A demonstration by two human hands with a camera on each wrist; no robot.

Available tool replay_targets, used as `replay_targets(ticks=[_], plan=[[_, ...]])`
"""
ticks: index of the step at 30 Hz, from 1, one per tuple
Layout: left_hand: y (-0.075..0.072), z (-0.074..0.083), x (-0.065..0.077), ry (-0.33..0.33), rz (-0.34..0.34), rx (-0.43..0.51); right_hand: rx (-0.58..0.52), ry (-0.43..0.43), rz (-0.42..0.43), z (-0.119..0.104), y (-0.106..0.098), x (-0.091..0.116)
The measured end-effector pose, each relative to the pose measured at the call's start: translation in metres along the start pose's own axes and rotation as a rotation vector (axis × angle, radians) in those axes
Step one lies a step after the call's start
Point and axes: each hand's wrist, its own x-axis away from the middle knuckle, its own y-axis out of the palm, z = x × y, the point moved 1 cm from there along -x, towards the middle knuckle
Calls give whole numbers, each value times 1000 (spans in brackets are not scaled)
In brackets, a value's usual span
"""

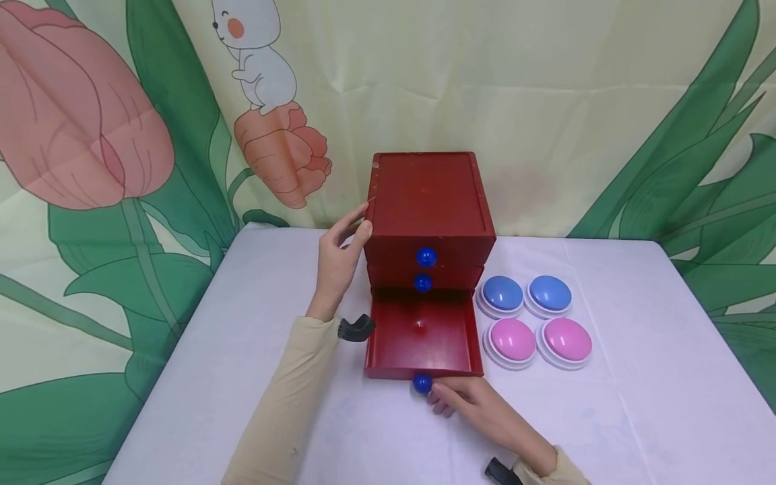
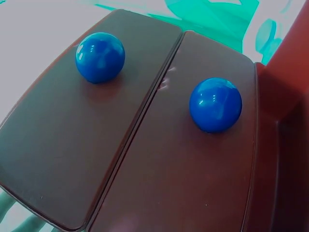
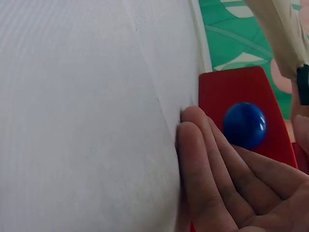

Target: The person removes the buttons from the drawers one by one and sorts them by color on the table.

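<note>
A dark red drawer cabinet (image 1: pixel 427 195) stands on the white table with its bottom drawer (image 1: pixel 424 347) pulled out, bare inside. My left hand (image 1: pixel 339 263) rests against the cabinet's left side, fingers spread and fairly straight. At the drawer front, my right hand (image 1: pixel 469 404) holds the blue round knob (image 1: pixel 422 383) from its right side. In the right wrist view a finger passes close below the knob (image 3: pixel 245 125), while the other fingers lie beside the drawer front. Above, the closed drawers carry an upper blue knob (image 1: pixel 426 256) and a lower blue knob (image 1: pixel 423 283).
Right of the cabinet sit two blue-topped push lights or buttons (image 1: pixel 503 294) and two pink-topped ones (image 1: pixel 512 339), all with white bases. A printed curtain (image 1: pixel 485 101) hangs behind the white tabletop (image 1: pixel 636 350).
</note>
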Motion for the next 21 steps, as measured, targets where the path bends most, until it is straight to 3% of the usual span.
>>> replay_targets(ticks=[4,13,21], plan=[[1,-9,-2,13,8,6,-46,44,17,2,5,-4],[0,-9,-1,33,15,-2,-98,103,88,6,11,-9],[0,-8,-2,35,11,-5,-85,98,119,4,13,-12]])
